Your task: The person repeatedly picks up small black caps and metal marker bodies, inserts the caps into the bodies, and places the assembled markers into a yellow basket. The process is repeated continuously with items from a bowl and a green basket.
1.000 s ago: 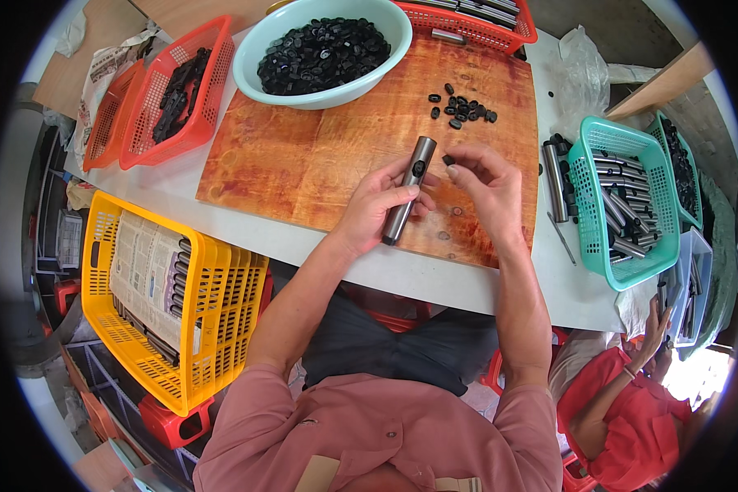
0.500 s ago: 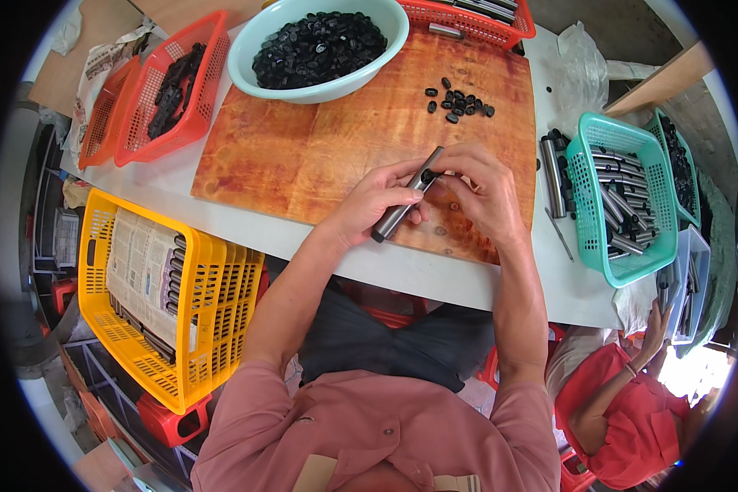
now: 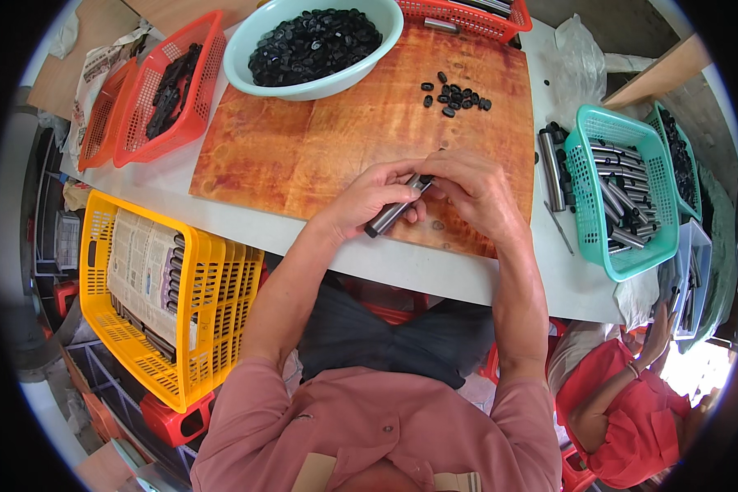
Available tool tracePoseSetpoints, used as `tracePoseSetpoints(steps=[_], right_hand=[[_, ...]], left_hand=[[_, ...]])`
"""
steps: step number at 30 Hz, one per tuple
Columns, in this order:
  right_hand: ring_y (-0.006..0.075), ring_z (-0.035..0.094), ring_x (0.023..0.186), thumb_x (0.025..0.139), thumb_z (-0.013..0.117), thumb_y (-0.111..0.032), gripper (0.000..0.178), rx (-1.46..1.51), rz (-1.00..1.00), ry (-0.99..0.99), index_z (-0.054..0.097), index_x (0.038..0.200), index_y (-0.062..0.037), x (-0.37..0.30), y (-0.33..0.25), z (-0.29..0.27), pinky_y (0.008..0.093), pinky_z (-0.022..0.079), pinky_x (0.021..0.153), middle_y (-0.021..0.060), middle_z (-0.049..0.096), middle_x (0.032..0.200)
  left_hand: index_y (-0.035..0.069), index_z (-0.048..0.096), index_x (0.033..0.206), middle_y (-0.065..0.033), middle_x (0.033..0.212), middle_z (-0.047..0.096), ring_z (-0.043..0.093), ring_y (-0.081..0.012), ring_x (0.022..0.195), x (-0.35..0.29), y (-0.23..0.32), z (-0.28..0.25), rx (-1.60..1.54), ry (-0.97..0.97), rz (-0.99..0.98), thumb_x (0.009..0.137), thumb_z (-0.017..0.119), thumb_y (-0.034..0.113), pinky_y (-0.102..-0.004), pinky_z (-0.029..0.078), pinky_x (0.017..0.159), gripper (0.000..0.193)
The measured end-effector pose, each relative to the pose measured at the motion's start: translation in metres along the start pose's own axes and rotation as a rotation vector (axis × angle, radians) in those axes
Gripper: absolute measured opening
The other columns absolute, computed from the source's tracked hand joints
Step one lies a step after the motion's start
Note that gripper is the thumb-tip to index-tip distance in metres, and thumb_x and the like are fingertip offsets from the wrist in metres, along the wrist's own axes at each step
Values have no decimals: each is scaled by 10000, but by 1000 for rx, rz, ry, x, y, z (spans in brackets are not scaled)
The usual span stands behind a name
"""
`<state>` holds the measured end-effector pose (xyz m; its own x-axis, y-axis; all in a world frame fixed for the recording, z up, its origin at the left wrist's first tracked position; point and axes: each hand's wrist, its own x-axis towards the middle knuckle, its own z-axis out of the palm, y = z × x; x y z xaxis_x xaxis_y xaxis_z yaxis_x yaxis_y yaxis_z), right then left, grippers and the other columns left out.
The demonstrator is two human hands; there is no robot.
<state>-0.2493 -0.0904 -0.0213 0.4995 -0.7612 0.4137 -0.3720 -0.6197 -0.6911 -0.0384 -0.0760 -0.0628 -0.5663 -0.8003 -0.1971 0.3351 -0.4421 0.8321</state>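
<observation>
Over the front part of the reddish wooden board (image 3: 303,156), my left hand (image 3: 373,197) is closed round a shiny metal tube (image 3: 392,216) with a dark lower end. The tube slants up to the right. My right hand (image 3: 472,190) bends over its upper part, fingers closed at a black piece on the tube's side; those fingertips are largely hidden. Beyond my hands lies a loose group of small black oval plugs (image 3: 456,96). A pale green basin (image 3: 320,88) heaped with similar black pieces stands at the back left of the board.
Red baskets (image 3: 131,148) stand at left and back. A yellow crate (image 3: 184,328) with newspaper and tubes is at my left. On the right are a green basket (image 3: 584,189) of metal tubes, a thin rod (image 3: 560,228) and a co-worker in red (image 3: 623,410).
My right hand has turned inward and closed over the tube's upper end, which showed before. The view has shifted slightly. The co-worker's hand has moved a little.
</observation>
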Motion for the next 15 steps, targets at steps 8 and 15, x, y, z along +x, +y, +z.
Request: tracePoseSetpoints(steps=[8, 15], right_hand=[[226, 675, 808, 789, 689, 94, 482, 60, 116, -5, 692, 1245, -62, -4, -1, 8, 347, 537, 739, 118, 738, 934], [103, 612, 732, 864, 712, -22, 404, 198, 308, 239, 689, 1266, -59, -4, 10, 0, 285, 531, 726, 45, 688, 881]], left_hand=[[5, 569, 1262, -117, 983, 695, 678, -140, 758, 5, -1, -1, 124, 70, -65, 1079, 506, 213, -257, 562, 649, 285], [-35, 572, 1270, -119, 886, 688, 659, -161, 656, 3, 1, -2, -42, 43, -38, 1068, 517, 262, -249, 536, 566, 364]])
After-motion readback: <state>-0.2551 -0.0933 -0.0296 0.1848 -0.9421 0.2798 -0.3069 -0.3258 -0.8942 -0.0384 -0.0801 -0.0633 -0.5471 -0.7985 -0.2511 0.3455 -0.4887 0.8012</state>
